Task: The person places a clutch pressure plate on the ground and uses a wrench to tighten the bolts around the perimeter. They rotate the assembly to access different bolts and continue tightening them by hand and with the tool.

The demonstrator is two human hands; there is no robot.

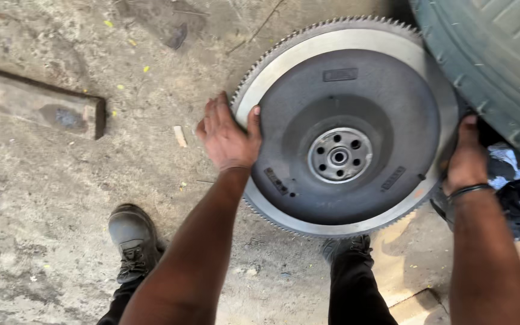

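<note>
Both hands, left hand [227,137] and right hand [466,161], are gripping the toothed flywheel's [344,120] opposite rims (balancing its weight) beside a tyre [501,54].

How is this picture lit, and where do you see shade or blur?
Head view: even daylight in open shade; the flywheel rim shines dully without glare; sunlit patch on the floor lower right; left hand and right hand sharp; forearms at bottom slightly soft.

The flywheel [344,126] sits between the fingers of the left hand [227,135] and the right hand [466,159], each gripping an opposite rim. A tyre [495,66] lies just beyond the right fingers, touching the flywheel. A wooden block [34,102] lies well left of the left fingers, and a boot [130,238] below them.
</note>
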